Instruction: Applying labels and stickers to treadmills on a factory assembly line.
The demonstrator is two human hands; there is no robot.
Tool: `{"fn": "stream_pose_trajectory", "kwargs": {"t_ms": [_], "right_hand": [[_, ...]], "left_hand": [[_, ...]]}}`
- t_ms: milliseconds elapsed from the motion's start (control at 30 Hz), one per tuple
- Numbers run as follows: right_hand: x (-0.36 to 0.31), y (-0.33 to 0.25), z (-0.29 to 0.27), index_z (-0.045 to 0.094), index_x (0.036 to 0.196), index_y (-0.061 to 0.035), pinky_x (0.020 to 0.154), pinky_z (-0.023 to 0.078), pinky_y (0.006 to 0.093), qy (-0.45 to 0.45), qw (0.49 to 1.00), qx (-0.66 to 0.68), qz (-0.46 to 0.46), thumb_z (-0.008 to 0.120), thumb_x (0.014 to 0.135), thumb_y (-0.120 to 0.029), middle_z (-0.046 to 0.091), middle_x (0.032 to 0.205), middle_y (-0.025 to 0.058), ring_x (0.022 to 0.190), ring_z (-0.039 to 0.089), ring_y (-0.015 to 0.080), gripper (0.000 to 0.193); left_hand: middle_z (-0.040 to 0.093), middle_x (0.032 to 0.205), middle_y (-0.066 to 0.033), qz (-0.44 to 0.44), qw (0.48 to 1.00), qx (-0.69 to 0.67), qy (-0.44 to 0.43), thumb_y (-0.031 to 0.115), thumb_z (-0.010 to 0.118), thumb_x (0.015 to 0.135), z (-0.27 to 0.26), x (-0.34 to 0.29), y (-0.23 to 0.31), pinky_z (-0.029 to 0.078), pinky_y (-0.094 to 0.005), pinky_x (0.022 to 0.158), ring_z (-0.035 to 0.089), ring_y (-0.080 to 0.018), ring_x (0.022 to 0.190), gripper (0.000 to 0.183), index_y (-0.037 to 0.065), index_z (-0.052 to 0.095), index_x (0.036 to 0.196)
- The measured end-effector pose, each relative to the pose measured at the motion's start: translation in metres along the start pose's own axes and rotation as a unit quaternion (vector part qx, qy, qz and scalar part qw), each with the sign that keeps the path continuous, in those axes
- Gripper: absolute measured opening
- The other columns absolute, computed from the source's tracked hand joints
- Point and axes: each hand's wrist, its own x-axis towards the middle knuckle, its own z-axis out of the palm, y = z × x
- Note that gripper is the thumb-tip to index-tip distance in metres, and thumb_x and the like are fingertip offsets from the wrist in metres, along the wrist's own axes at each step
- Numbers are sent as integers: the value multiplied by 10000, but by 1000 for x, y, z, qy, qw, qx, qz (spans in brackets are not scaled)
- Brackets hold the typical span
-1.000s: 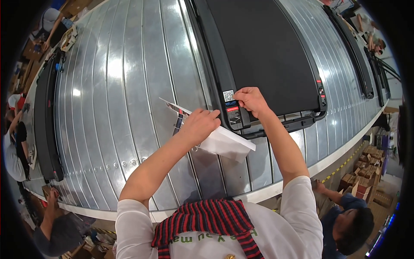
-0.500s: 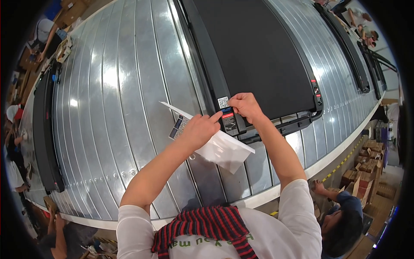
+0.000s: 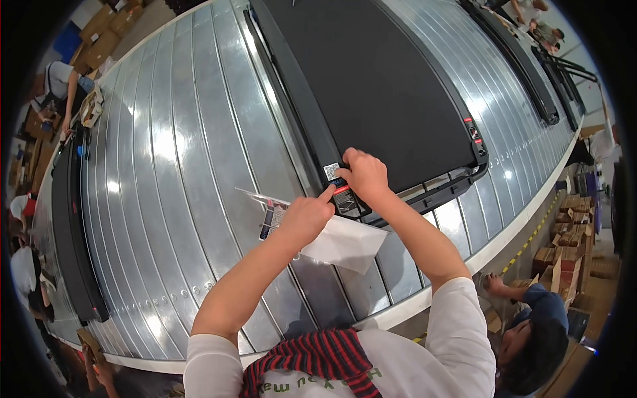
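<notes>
A black panel with a dark frame [image 3: 371,79] lies on the ribbed metal surface. At its near left corner are a white square code label [image 3: 332,172] and a black label with a red band [image 3: 345,201]. My right hand [image 3: 367,178] presses its thumb on the frame between these labels, fingers curled in. Just left of it, my left hand [image 3: 307,220] points its index finger onto the same spot. Its other fingers are curled over a white label sheet [image 3: 352,244], which sticks out on both sides, with dark printed labels at the left.
Ribbed metal sheeting [image 3: 172,219] covers the long work table, edged by a pale rim [image 3: 398,308]. Another black framed part [image 3: 70,225] lies at the left, and a long one [image 3: 514,60] at the far right. A co-worker [image 3: 531,338] is close on the right, beside cardboard boxes [image 3: 564,245].
My right hand has gone from a fingertip pinch at the label to pressing with its thumb. The left index finger stays on the label. The view has shifted slightly.
</notes>
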Motion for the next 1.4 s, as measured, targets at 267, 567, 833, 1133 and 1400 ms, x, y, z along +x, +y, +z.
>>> {"fn": "stream_pose_trajectory", "kwargs": {"t_ms": [267,567,833,1133,1400], "right_hand": [[-43,10,23,542,913,-9,799,412,356,133,941,-91,-298,533,676,-66,591,928,129,909,543,259,244],[-31,-3,41,506,982,55,825,398,356,184,922,-166,-298,502,704,-104,539,1022,172,954,511,269,320],[-48,-2,35,524,935,48,812,402,367,138,928,-233,-256,481,702,-85,537,978,179,941,514,279,271],[-200,-147,56,564,680,-34,625,426,433,-67,931,156,-324,511,707,-220,564,715,157,718,540,342,195],[-263,-183,108,600,683,-29,629,456,437,-30,979,82,-181,553,664,-216,588,726,178,728,571,358,194]], "left_hand": [[541,1083,-139,6,1000,19,11,35,539,647,1,-2,7,494,-365,561,608,-259,617,53,29,570,604],[552,1011,-153,-7,998,62,-8,62,557,640,11,-5,4,497,-349,556,614,-246,625,64,39,613,659],[559,841,-86,46,987,112,-106,121,513,721,1,-81,39,486,-372,553,606,-256,694,86,88,593,720],[583,924,-135,90,993,79,-22,121,476,751,54,-199,59,424,-406,778,564,-290,870,216,78,587,932],[518,1051,-167,141,988,28,53,149,485,773,74,-272,61,385,-403,831,483,-309,993,321,32,494,1072]]}}
